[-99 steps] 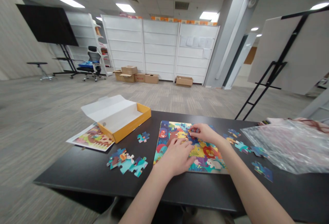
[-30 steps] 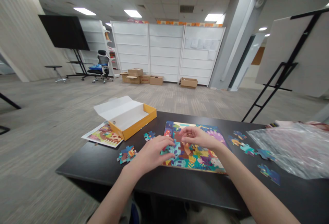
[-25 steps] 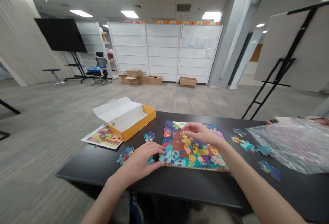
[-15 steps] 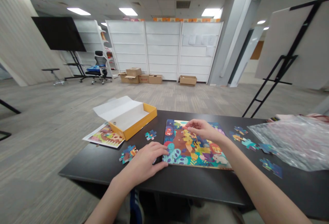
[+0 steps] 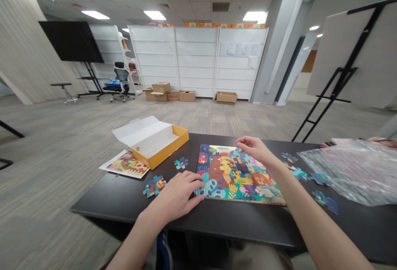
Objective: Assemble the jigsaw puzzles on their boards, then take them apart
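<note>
A colourful jigsaw puzzle (image 5: 228, 175) lies flat on the black table, with a bear, a lion and plants pictured on its joined pieces. My left hand (image 5: 180, 191) rests at its lower left edge, fingers stretched out and the fingertips touching the border. Over the puzzle's upper edge hovers my right hand (image 5: 254, 151), its fingers loosely bent, and I see no piece between them. The right hand and forearm cover part of the puzzle's right side. Loose puzzle pieces (image 5: 154, 186) lie beside my left wrist, and another piece (image 5: 181, 162) is farther back.
An open yellow box (image 5: 169, 148) stands at the back left of the table (image 5: 124, 204), beside a printed picture sheet (image 5: 125, 164). More loose pieces (image 5: 325, 201) lie to the right, near a crumpled clear plastic bag (image 5: 356, 173). Beyond are cardboard boxes (image 5: 161, 92) and white shelving.
My right hand has moved right and away from me, from above the bear to the puzzle's upper edge. More of the picture's middle shows. My left hand stays in place.
</note>
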The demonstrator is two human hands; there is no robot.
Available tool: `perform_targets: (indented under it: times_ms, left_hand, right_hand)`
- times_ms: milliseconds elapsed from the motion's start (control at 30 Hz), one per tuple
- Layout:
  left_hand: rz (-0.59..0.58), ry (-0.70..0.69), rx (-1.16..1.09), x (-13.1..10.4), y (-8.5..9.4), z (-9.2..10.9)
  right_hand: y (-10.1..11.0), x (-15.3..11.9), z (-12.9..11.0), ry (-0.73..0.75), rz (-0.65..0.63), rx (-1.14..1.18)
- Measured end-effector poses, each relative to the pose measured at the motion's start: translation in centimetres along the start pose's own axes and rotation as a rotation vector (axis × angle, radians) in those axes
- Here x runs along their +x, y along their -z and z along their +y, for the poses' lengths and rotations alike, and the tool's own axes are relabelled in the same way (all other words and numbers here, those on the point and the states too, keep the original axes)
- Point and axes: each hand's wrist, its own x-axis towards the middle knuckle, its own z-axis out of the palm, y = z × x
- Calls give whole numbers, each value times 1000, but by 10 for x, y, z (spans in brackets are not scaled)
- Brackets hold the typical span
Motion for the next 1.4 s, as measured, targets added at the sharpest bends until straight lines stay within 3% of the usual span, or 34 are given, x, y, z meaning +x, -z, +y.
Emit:
perform_targets:
  times_ms: [100, 167, 333, 533, 867, 1400]
  left_hand:
    - [-6, 12, -8, 2, 1, 0]
    - [1, 20, -29, 4, 1, 0]
    - [32, 32, -17, 16, -1, 4]
    - [61, -13, -10, 42, -8, 18]
    - [6, -47, -12, 71, -27, 41]
    - [-46, 3, -58, 72, -27, 43]
  right_hand:
    - [16, 2, 14, 9, 92, -336]
    - [26, 1, 21, -8, 15, -499]
    - [34, -9, 19, -51, -293, -525]
    - [21, -15, 13, 18, -414, -583]
    - [4, -11, 4, 63, -348, -579]
    - [-9, -7, 13, 35, -286, -495]
